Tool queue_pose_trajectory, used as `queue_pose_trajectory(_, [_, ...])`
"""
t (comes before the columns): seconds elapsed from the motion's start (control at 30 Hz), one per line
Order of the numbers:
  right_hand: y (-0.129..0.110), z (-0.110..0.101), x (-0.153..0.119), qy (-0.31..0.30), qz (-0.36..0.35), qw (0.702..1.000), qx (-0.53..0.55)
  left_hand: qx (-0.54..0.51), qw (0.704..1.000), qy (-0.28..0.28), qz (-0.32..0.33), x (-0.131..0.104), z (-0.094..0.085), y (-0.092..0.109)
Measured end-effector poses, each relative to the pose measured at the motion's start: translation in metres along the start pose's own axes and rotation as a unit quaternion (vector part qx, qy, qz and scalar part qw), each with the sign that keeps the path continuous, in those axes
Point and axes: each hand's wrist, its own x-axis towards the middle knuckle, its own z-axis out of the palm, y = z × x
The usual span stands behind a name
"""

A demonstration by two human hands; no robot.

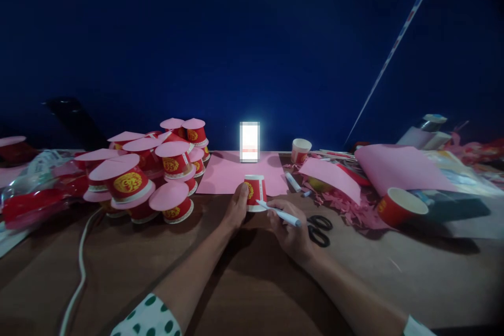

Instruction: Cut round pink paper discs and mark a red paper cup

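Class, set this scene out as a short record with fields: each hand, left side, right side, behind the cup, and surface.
Left hand: holds a red cup
Right hand: holds a white marker, tip at the cup
Left side: red cups with pink cone tops
Right side: black scissor handles, pink paper scraps
Behind cup: pink sheet
Surface: brown table

A dark blue backdrop (pixel 220 37), possibly cloth, rises behind a brown wood-grain counter (pixel 244 289). A patterned strip (pixel 397 42) slants across its right; a pixelated screen (pixel 250 139) glows low at centre.
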Motion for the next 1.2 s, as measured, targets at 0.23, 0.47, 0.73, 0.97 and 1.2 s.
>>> queue_pose_trajectory(0.23, [-0.002,-0.001,0.001,-0.002,-0.006,1.0,-0.008,-0.017,1.0,0.014,-0.015,-0.001,0.001,0.002])
queue_pose_trajectory(0.47, [-0.003,-0.001,0.001,-0.006,0.0,1.0,0.003,-0.038,0.999,0.014,-0.01,0.005,0.0,-0.009])
queue_pose_trajectory(0.73, [-0.003,-0.001,0.002,-0.013,-0.009,1.0,0.007,-0.046,0.999,0.002,0.001,0.008,-0.003,-0.017])
queue_pose_trajectory(0.97, [-0.003,0.0,0.0,-0.019,-0.005,1.0,0.002,-0.028,0.999,-0.002,0.018,0.008,-0.003,-0.017])
queue_pose_trajectory(1.2, [0.0,-0.001,0.0,0.023,0.002,1.0,0.003,-0.02,1.0,0.0,0.006,0.008,-0.003,-0.013])
